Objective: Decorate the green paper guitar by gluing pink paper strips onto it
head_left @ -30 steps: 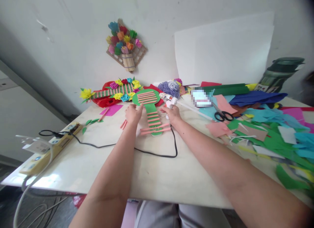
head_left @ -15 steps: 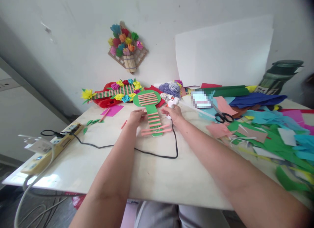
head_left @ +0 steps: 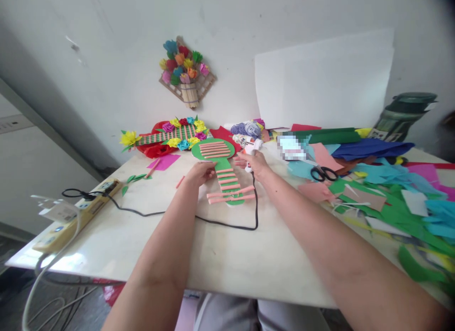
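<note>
A green guitar-shaped cutout (head_left: 223, 164) lies on the table before me, its round end away from me. Rows of pink paper strips (head_left: 214, 149) cross its round part and neck, and two longer ones cross near the close end. My left hand (head_left: 203, 173) pinches the cutout's left edge where the neck begins. On the other side my right hand (head_left: 256, 164) is closed round a white hot glue gun (head_left: 250, 151), close to the cutout's right edge. A black cord (head_left: 227, 224) hangs from the gun and runs left over the table.
A flower-trimmed paper guitar (head_left: 177, 133) lies at the back left. A power strip (head_left: 80, 217) sits on the left edge. To the right are scissors (head_left: 324, 173), coloured paper scraps (head_left: 394, 198), yarn (head_left: 246, 128) and a green bottle (head_left: 403, 115). A phone-like pixelated patch (head_left: 291, 147) lies nearby.
The cutout has shifted slightly towards me and turned a little, its near end moving right. My left hand has closed on its edge. The glue gun stays in my right hand.
</note>
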Tool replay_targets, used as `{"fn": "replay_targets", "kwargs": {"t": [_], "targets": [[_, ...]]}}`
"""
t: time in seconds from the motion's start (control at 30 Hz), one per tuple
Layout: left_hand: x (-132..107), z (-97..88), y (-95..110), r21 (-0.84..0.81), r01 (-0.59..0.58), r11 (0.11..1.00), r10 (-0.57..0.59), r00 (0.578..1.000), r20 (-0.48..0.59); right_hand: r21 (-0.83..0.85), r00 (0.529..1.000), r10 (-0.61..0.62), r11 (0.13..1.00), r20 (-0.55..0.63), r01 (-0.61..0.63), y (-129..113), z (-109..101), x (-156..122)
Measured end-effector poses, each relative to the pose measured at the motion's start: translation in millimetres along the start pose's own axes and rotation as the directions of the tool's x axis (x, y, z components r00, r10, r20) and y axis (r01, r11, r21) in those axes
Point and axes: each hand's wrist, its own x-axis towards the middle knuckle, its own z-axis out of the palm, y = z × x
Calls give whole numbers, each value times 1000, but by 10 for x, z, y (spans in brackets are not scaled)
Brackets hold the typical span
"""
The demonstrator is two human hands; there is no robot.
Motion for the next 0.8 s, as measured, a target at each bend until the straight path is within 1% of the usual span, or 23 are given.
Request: {"fn": "replay_targets", "kwargs": {"t": [0.03,0.07,0.2,0.27,0.4,0.53,0.7,0.8], "targets": [[-9,7,5,-4,8,1000,-8,1000,10,-1,1000,-3,1000,-8,3,-23,-23,8],[-16,16,11,-19,-7,1000,7,1000,8,-6,1000,-4,1000,-18,3,-47,-46,13],[-35,41,27,-114,-160,981,150,984,-95,-55,997,-2,998,-78,-2,-145,-118,20],[-42,47,32,-142,-190,971,167,973,-160,-98,994,-15,995,-105,4,-182,-141,21],[-58,56,48,-188,-195,963,136,948,-289,-180,983,-80,982,-163,50,-224,-181,46],[-67,86,67,-238,-196,951,77,899,-432,-263,968,-135,962,-210,77,-264,-242,105],[-70,149,45,-313,-237,920,47,858,-511,-471,926,-254,877,-280,99,-363,-317,173],[-62,157,4,-344,-265,901,44,843,-536,-496,905,-304,859,-299,125,-445,-296,168]]}}
